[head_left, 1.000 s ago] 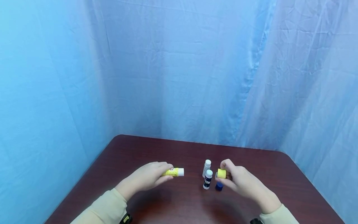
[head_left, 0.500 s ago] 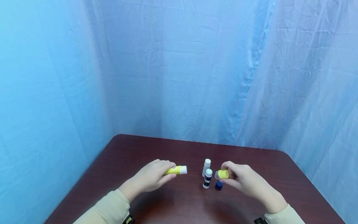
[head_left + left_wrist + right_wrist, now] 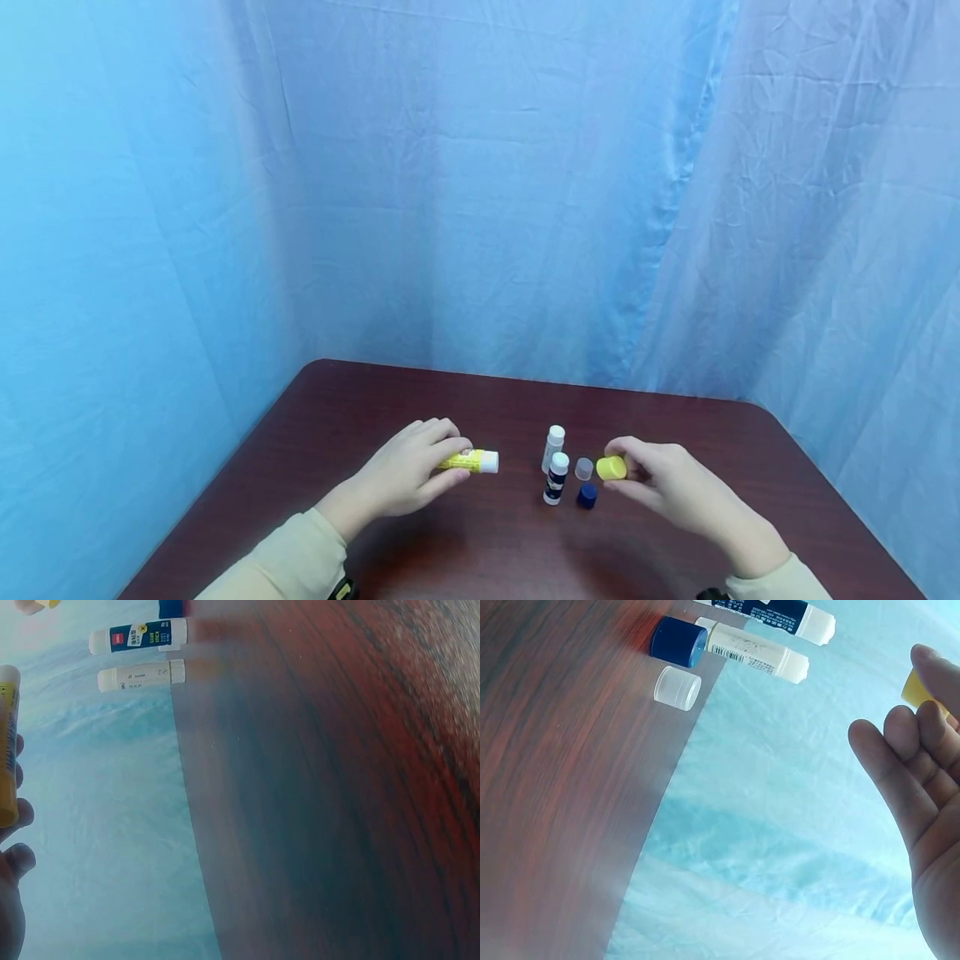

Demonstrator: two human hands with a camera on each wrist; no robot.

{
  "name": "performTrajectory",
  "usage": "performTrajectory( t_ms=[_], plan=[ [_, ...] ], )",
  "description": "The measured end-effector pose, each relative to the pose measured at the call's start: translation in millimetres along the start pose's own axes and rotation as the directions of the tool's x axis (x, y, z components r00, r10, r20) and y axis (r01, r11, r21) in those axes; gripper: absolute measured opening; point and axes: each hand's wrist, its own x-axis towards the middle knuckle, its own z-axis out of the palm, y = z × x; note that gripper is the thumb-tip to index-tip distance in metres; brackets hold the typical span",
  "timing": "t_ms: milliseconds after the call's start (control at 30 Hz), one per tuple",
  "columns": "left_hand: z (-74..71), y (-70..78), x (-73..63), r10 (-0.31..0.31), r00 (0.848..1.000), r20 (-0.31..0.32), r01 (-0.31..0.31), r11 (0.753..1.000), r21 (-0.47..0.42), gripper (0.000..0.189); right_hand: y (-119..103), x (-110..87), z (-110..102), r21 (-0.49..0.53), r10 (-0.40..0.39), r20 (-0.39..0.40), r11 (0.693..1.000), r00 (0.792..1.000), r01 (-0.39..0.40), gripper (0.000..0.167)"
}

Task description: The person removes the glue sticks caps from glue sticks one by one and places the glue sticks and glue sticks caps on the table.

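Note:
My left hand (image 3: 408, 468) grips a yellow glue stick (image 3: 467, 461), held sideways above the table with its bare white end facing right. A yellow cap (image 3: 611, 468) is pinched between the thumb and fingers of my right hand (image 3: 678, 485). Between the two hands, a white glue stick (image 3: 553, 450) stands upright on the table. Just in front of it is a second upright glue stick with a navy label (image 3: 555, 481); both show white tops without caps. To their right sit a clear cap (image 3: 676, 688) and a dark blue cap (image 3: 678, 641), both nearer my right hand.
The dark red-brown wooden table (image 3: 480, 550) has rounded far corners. Light blue curtains (image 3: 480, 200) hang behind it and along both sides.
My right hand has shifted right with the yellow cap, away from the clear cap, which now shows fully on the table. My left hand has moved slightly right with the yellow glue stick.

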Motion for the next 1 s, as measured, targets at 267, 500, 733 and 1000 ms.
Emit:
performTrajectory(
  t_ms=[267,500,733,1000],
  plan=[
    [-1.0,4.5,1.3,-0.020,0.999,0.031,0.020,1.000,0.006,0.023,0,-3.6,-1,-0.003,0.003,-0.009,1.000,1.000,-0.003,0.040],
    [0.6,4.6,2.1,-0.020,1.000,0.000,0.020,1.000,-0.001,0.022,2,-6.8,0,0.009,0.028,0.006,1.000,1.000,-0.029,0.038],
    [6.2,5.3,3.3,-0.002,1.000,-0.001,0.002,1.000,0.016,0.020,5,-10.2,2,0.034,0.067,0.106,0.997,0.992,-0.071,0.032],
    [9.0,9.8,5.6,0.003,1.000,0.024,-0.004,1.000,0.026,0.021,5,-11.9,6,0.061,0.153,0.221,0.984,0.963,-0.170,0.025]
  ],
)
